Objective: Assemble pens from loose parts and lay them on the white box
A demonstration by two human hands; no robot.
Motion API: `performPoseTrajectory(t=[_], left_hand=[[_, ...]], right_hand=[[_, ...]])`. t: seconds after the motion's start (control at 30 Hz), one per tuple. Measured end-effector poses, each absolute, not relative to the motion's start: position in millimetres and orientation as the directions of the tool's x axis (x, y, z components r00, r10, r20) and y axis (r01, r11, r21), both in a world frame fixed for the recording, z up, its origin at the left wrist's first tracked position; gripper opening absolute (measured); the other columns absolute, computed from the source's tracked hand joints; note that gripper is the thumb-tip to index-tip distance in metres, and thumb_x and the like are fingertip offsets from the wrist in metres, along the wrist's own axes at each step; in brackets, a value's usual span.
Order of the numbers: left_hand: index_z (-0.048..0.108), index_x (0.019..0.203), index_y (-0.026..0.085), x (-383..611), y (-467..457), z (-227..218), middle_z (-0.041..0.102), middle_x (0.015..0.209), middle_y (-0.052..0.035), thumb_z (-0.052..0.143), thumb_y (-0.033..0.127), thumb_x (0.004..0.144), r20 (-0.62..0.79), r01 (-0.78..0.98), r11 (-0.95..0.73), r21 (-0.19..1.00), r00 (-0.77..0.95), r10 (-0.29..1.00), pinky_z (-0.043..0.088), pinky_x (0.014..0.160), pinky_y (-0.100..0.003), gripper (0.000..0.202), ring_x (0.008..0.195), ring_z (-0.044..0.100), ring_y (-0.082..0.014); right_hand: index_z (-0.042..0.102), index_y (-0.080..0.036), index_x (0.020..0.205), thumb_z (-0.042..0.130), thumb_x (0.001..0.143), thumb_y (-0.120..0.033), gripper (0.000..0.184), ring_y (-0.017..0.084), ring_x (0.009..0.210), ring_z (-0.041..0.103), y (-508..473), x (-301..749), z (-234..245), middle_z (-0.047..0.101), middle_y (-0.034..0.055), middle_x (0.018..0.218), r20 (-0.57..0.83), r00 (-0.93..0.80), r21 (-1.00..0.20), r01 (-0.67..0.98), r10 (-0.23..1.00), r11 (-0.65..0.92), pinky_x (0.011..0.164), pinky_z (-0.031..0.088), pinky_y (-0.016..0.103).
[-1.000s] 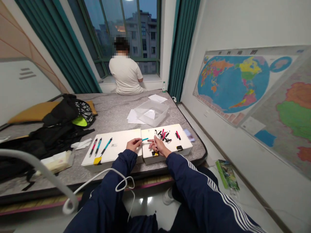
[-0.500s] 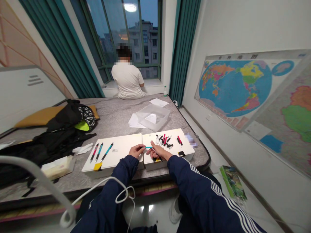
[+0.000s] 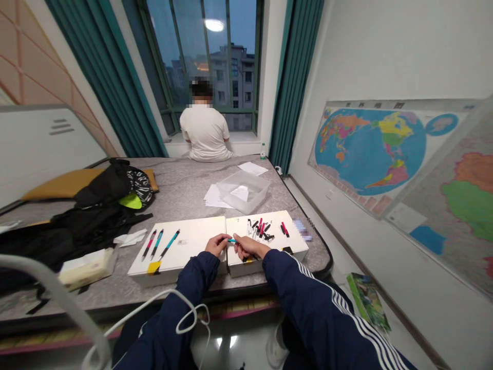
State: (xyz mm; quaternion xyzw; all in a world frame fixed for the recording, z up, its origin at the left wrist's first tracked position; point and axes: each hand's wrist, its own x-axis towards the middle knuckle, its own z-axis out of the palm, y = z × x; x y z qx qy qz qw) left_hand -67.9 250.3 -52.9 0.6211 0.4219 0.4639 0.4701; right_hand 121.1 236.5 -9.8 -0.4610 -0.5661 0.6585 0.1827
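Between my hands, over the seam of two white boxes, is a short blue pen barrel [image 3: 231, 240]. My left hand [image 3: 217, 245] pinches its left end, fingers closed. My right hand [image 3: 248, 247] is closed at the other end, thumb against it and fingers curled; what else lies in that palm is hidden. On the left white box [image 3: 202, 231] lie a red pen [image 3: 149, 245], a teal pen [image 3: 157, 244] and a blue pen [image 3: 170, 244] side by side. Loose black, red and clear pen parts [image 3: 261, 228] are scattered on the right white box [image 3: 277, 218].
Behind the boxes stands a clear plastic bin [image 3: 250, 203] among white papers [image 3: 215, 198]. Black bags [image 3: 54, 236] and a tissue pack [image 3: 88, 267] lie left. A white cable [image 3: 154, 298] crosses near my left sleeve. Another person [image 3: 204, 131] sits by the window, back turned.
My right thumb has come down onto the blue barrel and the right fingers have closed in. Less of the barrel shows between my hands. The view has tilted slightly upward.
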Motion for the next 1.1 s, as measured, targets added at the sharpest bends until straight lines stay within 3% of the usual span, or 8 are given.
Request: performPoseTrajectory(t=[0.1,0.2,0.3,0.6,0.8,0.93,1.1], left_hand=[[0.071,0.083,0.013,-67,249,-52,0.057,0.051,0.0011,0.066,0.046,0.073,0.182,0.070,-0.203,0.977,0.226,0.957,0.041,0.051,-0.026,0.035,0.047,0.051,-0.0133],[0.068,0.091,0.013,-63,247,-50,0.061,0.063,-0.0007,0.065,0.048,0.074,0.188,0.070,-0.208,0.976,0.228,0.955,0.041,0.052,-0.025,0.039,0.049,0.051,-0.0122],[0.067,0.101,0.014,-59,246,-49,0.066,0.076,-0.0033,0.066,0.047,0.074,0.189,0.086,-0.215,0.973,0.241,0.952,0.042,0.053,-0.025,0.043,0.054,0.054,-0.0122],[0.066,0.105,0.014,-56,242,-46,0.073,0.081,-0.0066,0.074,0.046,0.071,0.142,0.103,-0.184,0.977,0.327,0.934,0.047,0.062,-0.027,0.047,0.066,0.063,-0.0166],[0.068,0.082,0.013,-56,244,-49,0.071,0.064,-0.0039,0.082,0.046,0.060,0.076,0.120,-0.118,0.986,0.310,0.948,0.045,0.055,-0.025,0.041,0.057,0.063,-0.0161],[0.069,0.083,0.014,-55,244,-47,0.070,0.059,-0.0027,0.081,0.047,0.060,0.045,0.143,-0.088,0.986,0.283,0.958,0.042,0.049,-0.024,0.042,0.051,0.061,-0.0151],[0.072,0.076,0.014,-53,242,-44,0.070,0.059,-0.0038,0.079,0.047,0.063,0.047,0.171,-0.094,0.981,0.262,0.964,0.046,0.053,-0.027,0.036,0.054,0.063,-0.0177]], right_hand=[[0.054,-0.013,0.065,0.024,0.103,-0.037,0.054,0.006,0.023,0.031,237,120,-7,0.052,-0.0002,0.035,-0.420,-0.507,-0.903,0.316,0.753,-0.291,0.030,0.021,0.017],[0.054,-0.013,0.067,0.025,0.102,-0.030,0.048,0.006,0.024,0.030,237,120,-7,0.054,0.0004,0.036,-0.420,-0.514,-0.903,0.323,0.748,-0.285,0.029,0.020,0.017],[0.054,-0.013,0.069,0.024,0.101,-0.031,0.047,0.007,0.023,0.028,236,120,-7,0.057,0.0022,0.039,-0.429,-0.519,-0.900,0.312,0.739,-0.303,0.028,0.019,0.018],[0.053,-0.013,0.073,0.023,0.098,-0.033,0.044,0.008,0.027,0.034,236,122,-9,0.065,0.0063,0.050,-0.437,-0.510,-0.896,0.181,0.741,-0.404,0.028,0.020,0.017],[0.052,-0.014,0.076,0.022,0.097,-0.038,0.044,0.008,0.026,0.030,242,124,-15,0.066,0.0073,0.052,-0.467,-0.547,-0.874,0.164,0.694,-0.458,0.027,0.014,0.017],[0.052,-0.014,0.076,0.021,0.099,-0.045,0.049,0.007,0.026,0.029,242,124,-15,0.068,0.0085,0.054,-0.489,-0.561,-0.859,0.175,0.668,-0.482,0.027,0.013,0.017],[0.052,-0.014,0.074,0.020,0.098,-0.057,0.059,0.006,0.026,0.028,238,123,-12,0.066,0.0069,0.051,-0.461,-0.567,-0.877,0.173,0.683,-0.448,0.028,0.015,0.016]])
